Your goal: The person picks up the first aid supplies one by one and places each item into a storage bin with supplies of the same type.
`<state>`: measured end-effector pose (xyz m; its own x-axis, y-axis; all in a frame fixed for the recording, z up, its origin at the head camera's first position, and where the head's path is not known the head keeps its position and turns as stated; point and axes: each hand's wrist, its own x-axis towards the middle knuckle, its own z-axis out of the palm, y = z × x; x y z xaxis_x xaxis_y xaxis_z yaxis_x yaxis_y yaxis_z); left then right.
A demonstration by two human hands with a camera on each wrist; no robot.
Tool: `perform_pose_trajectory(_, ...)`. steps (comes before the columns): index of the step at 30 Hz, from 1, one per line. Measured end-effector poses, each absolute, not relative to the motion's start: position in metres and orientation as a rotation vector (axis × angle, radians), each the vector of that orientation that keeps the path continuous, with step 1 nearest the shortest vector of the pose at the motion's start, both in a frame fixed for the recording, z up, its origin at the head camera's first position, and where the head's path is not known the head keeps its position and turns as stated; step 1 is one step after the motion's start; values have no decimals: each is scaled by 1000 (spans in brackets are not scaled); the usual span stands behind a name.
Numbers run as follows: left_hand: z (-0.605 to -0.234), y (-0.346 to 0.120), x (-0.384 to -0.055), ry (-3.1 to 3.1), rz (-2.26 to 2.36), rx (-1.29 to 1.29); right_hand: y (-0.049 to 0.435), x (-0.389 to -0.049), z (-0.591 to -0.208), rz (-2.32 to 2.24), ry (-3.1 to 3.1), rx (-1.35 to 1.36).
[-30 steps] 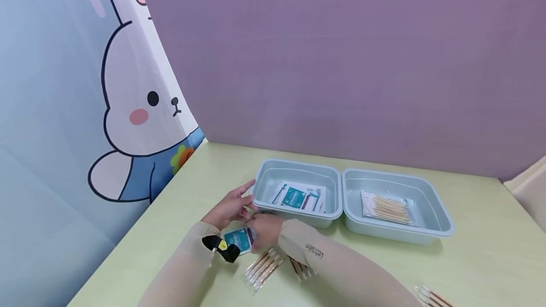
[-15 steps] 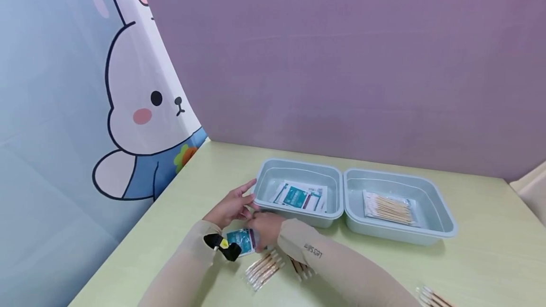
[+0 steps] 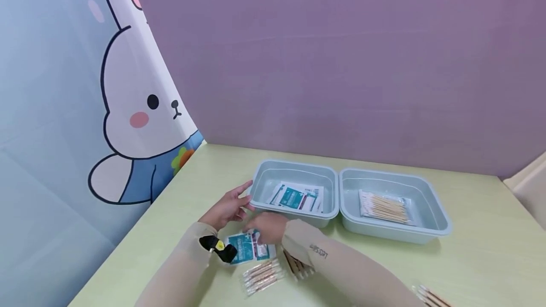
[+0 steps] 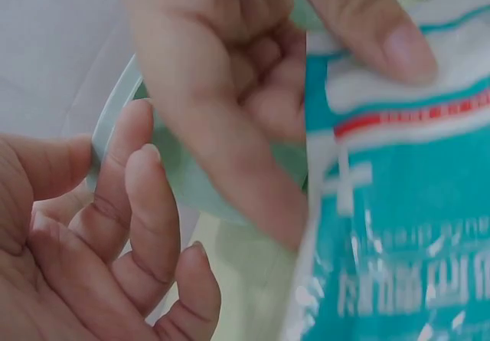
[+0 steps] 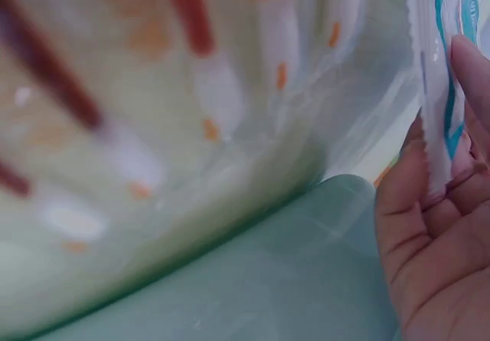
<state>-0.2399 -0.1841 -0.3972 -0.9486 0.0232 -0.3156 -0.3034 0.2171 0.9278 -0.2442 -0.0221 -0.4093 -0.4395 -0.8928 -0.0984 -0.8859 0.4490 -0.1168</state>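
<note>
My right hand (image 3: 268, 226) is low in front of the left blue bin (image 3: 294, 213) and grips a teal-and-white gauze packet (image 4: 413, 195). In the left wrist view, the right thumb presses on the packet's face and the other fingers curl behind it. The packet's edge (image 5: 432, 80) shows between thumb and fingers in the right wrist view. My left hand (image 3: 226, 208) is at the left bin's front-left corner, loosely bent, its fingertips right at the rim. Part of the packet (image 3: 242, 248) is hidden behind my right hand and the left wrist's camera in the head view.
More gauze packets (image 3: 294, 198) lie in the left bin. Beside it, the right blue bin (image 3: 394, 231) holds a pack of cotton swabs (image 3: 387, 208). Brown-stick swab packs (image 3: 262, 277) lie on the pale green table (image 3: 371, 274), one partly under the right forearm. Purple cloth (image 3: 324, 60) stands behind.
The right hand has shifted slightly, and more of the packet shows to the right below it. The nearest swab pack has turned a little. The left hand stays at the bin's corner.
</note>
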Motion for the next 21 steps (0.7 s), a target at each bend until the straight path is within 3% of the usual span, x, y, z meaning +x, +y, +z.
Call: perform_pose_trajectory(21,-405,-192,-244,2187,1842,-188,30,-227,-386,-1005,2282,-1281)
